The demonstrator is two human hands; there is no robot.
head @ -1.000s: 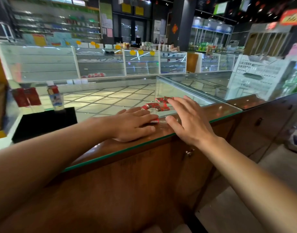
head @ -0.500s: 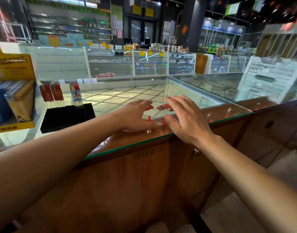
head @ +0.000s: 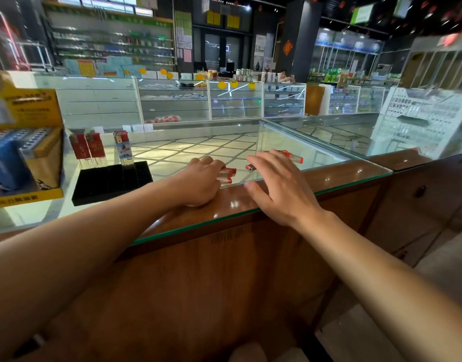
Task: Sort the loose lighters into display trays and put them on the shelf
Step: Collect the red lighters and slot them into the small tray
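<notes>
Head view shows the left hand [head: 198, 178] curled around a few red lighters [head: 227, 175] on the glass worktop [head: 355, 178], while the right hand [head: 279, 186] hovers flat with spread fingers and holds nothing. More lighters [head: 290, 155] lie just beyond it. They look light, stiff and slippery on glass, so pinching each by its long sides seems best before it goes into the black tray [head: 112, 182].

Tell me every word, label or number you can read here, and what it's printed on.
None can be read.
Yellow display box: dark print, blurred.
Its front lip: characters, blurred.
Upright lighters: gold marks, too small.
Yellow round tags: too small.
Wall posters: blurred.
</notes>
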